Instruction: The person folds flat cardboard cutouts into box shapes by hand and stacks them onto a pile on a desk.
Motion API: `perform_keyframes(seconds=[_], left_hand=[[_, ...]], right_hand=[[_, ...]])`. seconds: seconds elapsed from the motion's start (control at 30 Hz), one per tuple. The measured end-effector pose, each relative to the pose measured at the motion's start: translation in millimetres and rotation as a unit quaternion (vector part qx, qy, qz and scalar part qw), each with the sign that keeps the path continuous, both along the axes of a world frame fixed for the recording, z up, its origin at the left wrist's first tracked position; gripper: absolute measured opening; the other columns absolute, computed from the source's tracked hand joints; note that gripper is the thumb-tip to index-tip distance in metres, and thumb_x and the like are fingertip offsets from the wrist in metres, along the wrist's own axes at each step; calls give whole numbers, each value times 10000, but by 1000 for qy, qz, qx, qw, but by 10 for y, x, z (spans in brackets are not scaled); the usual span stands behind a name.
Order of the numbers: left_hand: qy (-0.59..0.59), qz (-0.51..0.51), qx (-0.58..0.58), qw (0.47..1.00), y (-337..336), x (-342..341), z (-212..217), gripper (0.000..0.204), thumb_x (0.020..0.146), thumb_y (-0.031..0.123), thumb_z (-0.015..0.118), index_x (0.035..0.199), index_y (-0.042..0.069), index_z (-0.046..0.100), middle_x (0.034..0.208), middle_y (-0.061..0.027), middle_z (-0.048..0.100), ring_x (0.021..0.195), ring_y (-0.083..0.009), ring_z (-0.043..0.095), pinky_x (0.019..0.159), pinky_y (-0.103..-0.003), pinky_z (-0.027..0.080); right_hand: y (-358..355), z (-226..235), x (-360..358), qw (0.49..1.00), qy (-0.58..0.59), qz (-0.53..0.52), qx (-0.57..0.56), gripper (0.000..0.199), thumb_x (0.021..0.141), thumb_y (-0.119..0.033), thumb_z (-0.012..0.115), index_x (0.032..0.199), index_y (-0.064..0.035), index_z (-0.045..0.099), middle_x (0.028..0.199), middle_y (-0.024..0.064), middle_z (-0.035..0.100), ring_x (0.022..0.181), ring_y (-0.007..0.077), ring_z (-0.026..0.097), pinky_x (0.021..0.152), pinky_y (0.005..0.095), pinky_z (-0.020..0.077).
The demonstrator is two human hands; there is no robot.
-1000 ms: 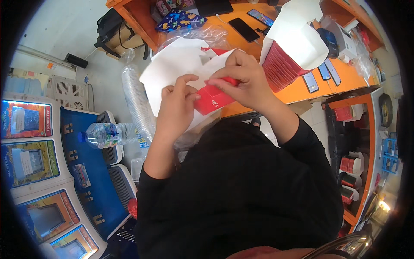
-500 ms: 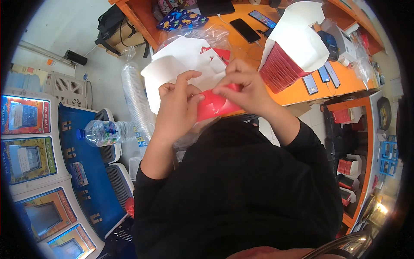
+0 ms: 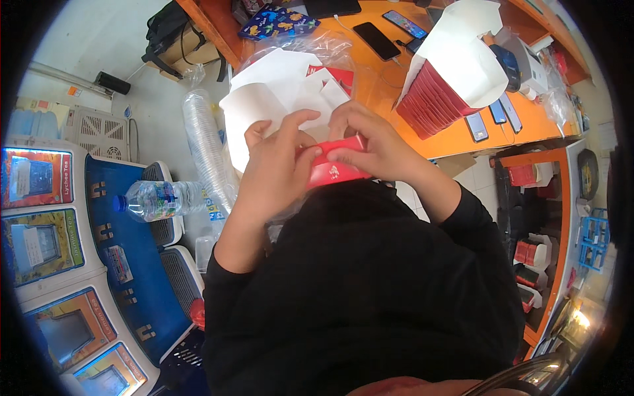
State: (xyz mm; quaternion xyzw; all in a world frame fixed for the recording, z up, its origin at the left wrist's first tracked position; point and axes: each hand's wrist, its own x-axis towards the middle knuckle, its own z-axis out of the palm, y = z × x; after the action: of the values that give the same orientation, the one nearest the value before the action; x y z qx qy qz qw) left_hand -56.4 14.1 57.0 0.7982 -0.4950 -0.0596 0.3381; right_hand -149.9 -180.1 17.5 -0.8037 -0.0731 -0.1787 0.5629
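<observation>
Low in front of my chest I hold a red cardboard box piece (image 3: 335, 173), its printed side facing me. My left hand (image 3: 272, 165) grips the left end, thumb on the upper edge, with the index finger raised and bent. My right hand (image 3: 380, 146) is closed on the right part, thumb pressed on the red face and fingers behind. Just beyond my hands lie white cardboard panels (image 3: 254, 105) with red parts; whether they join the held piece is hidden by my fingers.
On the orange table (image 3: 370, 82) stands a nested stack of red boxes (image 3: 436, 99) with white insides. Phones (image 3: 376, 41) lie behind and beside it. To the left are stacked clear cups (image 3: 201, 132), a water bottle (image 3: 155, 200) and a drink dispenser (image 3: 109, 257).
The red piece shows a raised folded edge where it was flatter before. My right fingers moved from a pinch on top to behind it, the thumb now pressing its face.
</observation>
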Motion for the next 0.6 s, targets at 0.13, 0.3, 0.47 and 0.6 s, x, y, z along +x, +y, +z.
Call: perform_keyframes(seconds=[0.13,0.3,0.47,0.6], left_hand=[[-229,9,-31,973,-23,-29,60,504,859,129,700,1329,151,520,1010,3,702,974,-187,654,1133,-572,110],[-268,65,-198,941,-61,-113,-201,1038,679,478,865,1474,124,299,1393,-232,424,1289,-402,435,1163,-577,149],[-207,75,-241,945,-151,-116,-464,1246,586,477,925,1512,145,160,1468,-256,256,1345,-415,365,1059,-514,405],[-247,57,-327,911,-295,-88,-472,1187,562,344,912,1504,151,216,1426,-237,337,1291,-427,405,1044,-561,372]], right_hand=[[-86,279,-12,968,199,96,-117,202,973,-257,628,1020,-64,663,882,75,638,801,179,596,754,297,483],[-54,195,60,964,150,57,211,275,1051,-277,513,1082,-34,637,912,26,662,825,106,587,779,271,487],[24,243,97,949,147,121,252,320,1042,-303,532,1141,-19,639,1014,26,666,903,82,597,798,258,491],[146,388,73,970,141,59,188,304,1022,-288,576,1134,-15,648,980,42,681,886,97,618,786,268,499]])
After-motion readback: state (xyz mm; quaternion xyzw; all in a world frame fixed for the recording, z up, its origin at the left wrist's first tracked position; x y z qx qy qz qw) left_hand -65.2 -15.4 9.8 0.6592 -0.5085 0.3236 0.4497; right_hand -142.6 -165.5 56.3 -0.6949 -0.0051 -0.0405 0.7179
